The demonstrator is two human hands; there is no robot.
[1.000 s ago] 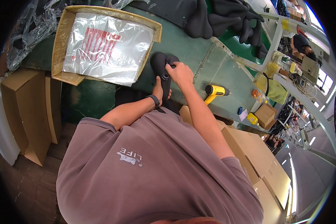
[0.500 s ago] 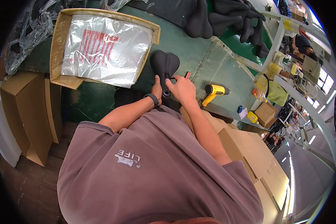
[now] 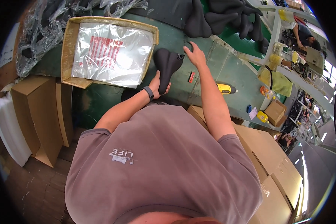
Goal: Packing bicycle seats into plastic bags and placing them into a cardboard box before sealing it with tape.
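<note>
A black bicycle saddle (image 3: 167, 65) is in my left hand (image 3: 155, 85), its narrow nose toward me and its wide rear away. My fingers wrap around the nose from below. A small round dark fitting (image 3: 180, 56) shows at the saddle's right edge. My right hand (image 3: 195, 54) is over the bench, just right of the saddle and apart from it. At its thumb and forefinger is a thin dark tool (image 3: 185, 45), too small to make out fully. On the green bench (image 3: 209, 80) between my forearms lies a small red object (image 3: 191, 77).
An open carton (image 3: 65, 56) with a silvery printed bag (image 3: 112, 52) stands left of the saddle. More black saddles (image 3: 198, 22) are heaped at the far right. A yellow heat gun (image 3: 226, 89) lies beyond my right forearm. Cardboard boxes (image 3: 263, 149) stand at my right.
The saddle has turned over, from its underside to its smooth top. My right hand has left it and moved away to the right; my left hand still grips the nose.
</note>
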